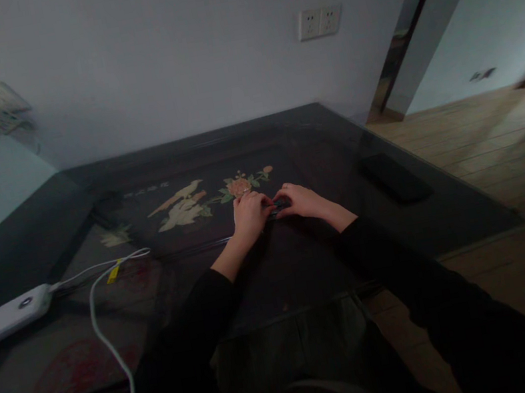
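Dark small object clamped in fingertips of left hand, right hand; tabletop room before near edge.

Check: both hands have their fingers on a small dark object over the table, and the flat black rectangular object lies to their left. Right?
Wrong side: the flat black rectangular object lies to the hands' right, per the head view. Left hand and right hand do finger the small dark object.
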`<state>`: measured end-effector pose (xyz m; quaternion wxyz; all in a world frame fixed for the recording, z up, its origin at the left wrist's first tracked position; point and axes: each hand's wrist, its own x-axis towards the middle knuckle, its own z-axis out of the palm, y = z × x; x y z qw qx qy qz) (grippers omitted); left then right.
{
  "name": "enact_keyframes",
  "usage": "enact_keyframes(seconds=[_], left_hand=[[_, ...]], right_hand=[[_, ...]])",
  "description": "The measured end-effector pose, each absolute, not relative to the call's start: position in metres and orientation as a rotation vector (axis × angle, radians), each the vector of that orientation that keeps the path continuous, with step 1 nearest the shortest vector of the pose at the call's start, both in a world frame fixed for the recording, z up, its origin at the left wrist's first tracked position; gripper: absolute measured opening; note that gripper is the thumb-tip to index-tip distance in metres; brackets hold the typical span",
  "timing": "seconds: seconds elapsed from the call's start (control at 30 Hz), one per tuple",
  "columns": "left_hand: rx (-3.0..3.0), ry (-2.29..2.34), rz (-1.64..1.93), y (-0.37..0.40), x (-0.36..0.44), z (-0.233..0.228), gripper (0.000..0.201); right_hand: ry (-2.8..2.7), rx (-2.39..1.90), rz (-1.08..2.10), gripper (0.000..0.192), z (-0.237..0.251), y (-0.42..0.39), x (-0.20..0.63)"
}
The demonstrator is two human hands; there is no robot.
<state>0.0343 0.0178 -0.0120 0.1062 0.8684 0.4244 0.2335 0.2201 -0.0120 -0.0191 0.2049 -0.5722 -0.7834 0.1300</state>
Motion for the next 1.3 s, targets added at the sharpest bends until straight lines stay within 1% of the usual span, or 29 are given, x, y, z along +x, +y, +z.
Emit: enact_keyframes(seconds=[0.27,0.33,0.4,0.53,0.6,0.7,0.93,1.2,1.3], left_hand=[[2.298,1.196,0.826,0.022,0.031,-0.007,0.007],[2.172,1.145,0.857,0.025,0.028,-0.006,0.008],[2.018,1.092,0.874,0.027,0.026,-0.006,0.012],[1.713,0.971,0.894,0.029,0.024,-0.005,0.02],[1.601,0.908,0.918,0.028,0.025,-0.005,0.019],[1.486,0.879,0.944,0.028,0.027,-0.006,0.018],[1.433,0.849,0.944,0.025,0.028,-0.008,0.019],[1.52,0.713,1.003,0.024,0.028,-0.008,0.023],[1.669,0.678,0.987,0.025,0.025,-0.006,0.031]], right_hand=[[-2.144,-1.489,0.381,0.045,-0.019,-0.013,0.221],[-2.116,-1.436,0.381,0.041,-0.017,-0.013,0.221],[-2.076,-1.383,0.398,0.033,-0.014,-0.013,0.221],[-1.941,-1.273,0.499,0.02,-0.008,-0.016,0.216],[-1.842,-1.237,0.567,0.02,-0.006,-0.017,0.213],[-1.722,-1.204,0.67,0.023,-0.005,-0.019,0.21],[-1.559,-1.186,0.765,0.029,-0.004,-0.018,0.207],[-1.327,-1.086,1.086,0.031,-0.001,-0.022,0.204],[-1.257,-1.035,1.231,0.031,0.002,-0.025,0.205]])
